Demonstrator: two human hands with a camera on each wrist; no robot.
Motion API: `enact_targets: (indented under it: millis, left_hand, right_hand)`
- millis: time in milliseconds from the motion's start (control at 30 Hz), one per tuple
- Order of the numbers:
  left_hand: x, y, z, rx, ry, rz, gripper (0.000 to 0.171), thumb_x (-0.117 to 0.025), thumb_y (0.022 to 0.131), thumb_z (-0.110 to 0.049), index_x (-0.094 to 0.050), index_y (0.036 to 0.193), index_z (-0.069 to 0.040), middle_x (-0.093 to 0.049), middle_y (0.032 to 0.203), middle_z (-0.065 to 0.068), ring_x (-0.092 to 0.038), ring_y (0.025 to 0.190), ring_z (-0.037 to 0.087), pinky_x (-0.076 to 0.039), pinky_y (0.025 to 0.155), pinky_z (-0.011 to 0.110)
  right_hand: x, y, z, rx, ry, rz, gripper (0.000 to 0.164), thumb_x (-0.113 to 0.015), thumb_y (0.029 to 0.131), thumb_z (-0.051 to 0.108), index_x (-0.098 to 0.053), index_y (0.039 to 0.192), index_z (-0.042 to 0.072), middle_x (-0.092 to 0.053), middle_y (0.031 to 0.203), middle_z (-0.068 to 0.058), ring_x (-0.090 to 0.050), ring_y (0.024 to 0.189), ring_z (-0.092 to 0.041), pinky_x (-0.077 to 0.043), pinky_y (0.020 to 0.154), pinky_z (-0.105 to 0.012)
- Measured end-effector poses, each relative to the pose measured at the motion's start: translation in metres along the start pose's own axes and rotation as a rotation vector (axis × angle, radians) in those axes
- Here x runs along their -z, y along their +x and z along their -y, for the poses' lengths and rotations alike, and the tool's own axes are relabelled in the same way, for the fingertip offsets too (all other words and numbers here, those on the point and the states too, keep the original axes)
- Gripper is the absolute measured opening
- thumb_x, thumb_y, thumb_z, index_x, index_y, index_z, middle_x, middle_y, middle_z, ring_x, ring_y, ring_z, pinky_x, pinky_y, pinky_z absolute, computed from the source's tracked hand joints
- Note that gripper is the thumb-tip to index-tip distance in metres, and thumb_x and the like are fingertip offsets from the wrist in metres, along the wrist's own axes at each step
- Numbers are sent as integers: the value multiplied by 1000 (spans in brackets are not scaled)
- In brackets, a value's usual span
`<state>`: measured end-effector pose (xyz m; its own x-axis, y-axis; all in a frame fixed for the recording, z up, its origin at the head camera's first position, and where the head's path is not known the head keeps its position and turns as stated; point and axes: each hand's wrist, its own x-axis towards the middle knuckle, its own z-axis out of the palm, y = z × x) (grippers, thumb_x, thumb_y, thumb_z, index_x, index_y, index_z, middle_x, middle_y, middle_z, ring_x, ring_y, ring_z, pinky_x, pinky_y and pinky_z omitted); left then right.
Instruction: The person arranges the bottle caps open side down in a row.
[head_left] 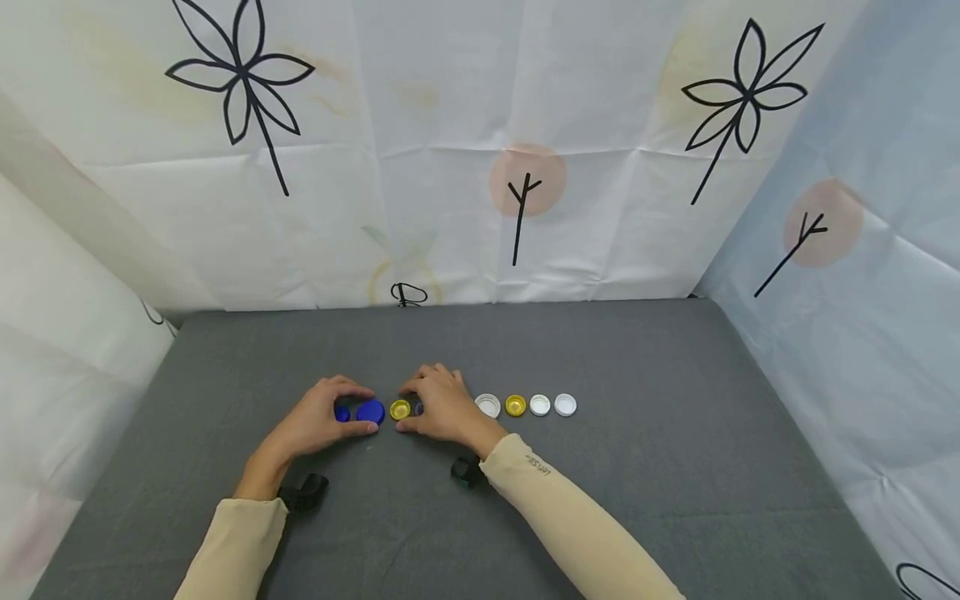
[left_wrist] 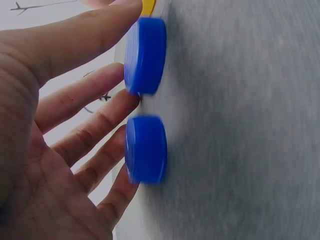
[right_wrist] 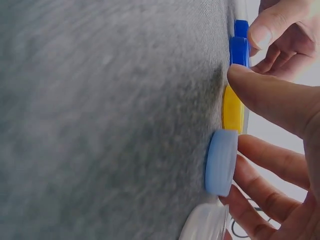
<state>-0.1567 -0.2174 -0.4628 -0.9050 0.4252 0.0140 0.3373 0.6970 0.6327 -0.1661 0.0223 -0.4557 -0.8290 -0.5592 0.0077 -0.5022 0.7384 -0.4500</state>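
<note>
Bottle caps lie in a row on the grey table. My left hand [head_left: 318, 421] arches around a small blue cap [left_wrist: 146, 150] and a large blue cap [left_wrist: 150, 55]. Its thumb is on the near side and its fingers spread loosely behind. My right hand [head_left: 442, 406] spans the row beside a yellow cap [head_left: 400, 409] and a light blue cap [right_wrist: 221, 162]. That thumb is near the yellow cap, and the fingers extend behind the light blue one. A translucent cap [right_wrist: 206, 223] appears farther along in the right wrist view. Firm contact is unclear for either hand.
Right of the hands the row continues with a white cap [head_left: 487, 406], another yellow cap [head_left: 515, 406] and two more white caps [head_left: 552, 405]. Patterned white cloth [head_left: 450, 233] hangs behind the grey table [head_left: 637, 500] and at its sides.
</note>
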Motion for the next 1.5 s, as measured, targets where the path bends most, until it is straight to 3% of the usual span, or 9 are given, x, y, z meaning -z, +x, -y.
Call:
enact_targets:
  millis: [300,500,733,1067,1300,1500]
  left_hand:
    - [-10,11,-11,-6,-7,26,41,-86,84,-28,-75,116,-6,-65,111,9,-56,105,32,-46,90,56]
    - [-16,14,-14,-13,27,2,23,-85,85,-23,-79,103,-10,-62,103,3,-52,97,26,-41,83,50]
    - [-20,14,-18,-22,36,-20,13,-84,86,-21,-80,97,-13,-61,101,2,-50,95,26,-39,83,54]
    - [-12,12,-18,-21,-151,-73,16,-80,89,-16,-79,104,-11,-70,105,2,-62,103,29,-46,92,55]
    - [-7,11,-22,36,-389,-75,17,-75,94,-11,-76,107,-1,-74,99,9,-70,88,21,-56,75,31]
    - [-4,10,-24,61,-437,-76,20,-74,94,-7,-73,110,4,-74,100,14,-70,88,20,-56,75,27]
  right_hand:
    - [0,-6,-5,-6,-2,-20,41,-81,88,40,-74,122,18,-61,120,2,-52,111,-16,-37,90,-37]
    - [-4,-7,-4,-6,-18,-44,31,-79,90,37,-77,116,20,-61,118,3,-52,109,-15,-36,88,-36]
    - [-5,-7,-2,-8,-32,-55,27,-78,91,37,-78,115,23,-61,117,4,-53,107,-14,-36,86,-36]
    - [1,-9,-1,42,63,-156,28,-80,91,33,-77,114,19,-67,112,3,-57,106,-17,-37,87,-38]
    - [4,-10,1,73,140,-227,28,-82,89,27,-75,113,16,-70,108,1,-59,104,-18,-39,88,-41]
    - [7,-9,0,102,231,-226,24,-81,90,20,-75,112,13,-72,106,-1,-61,103,-23,-44,90,-41]
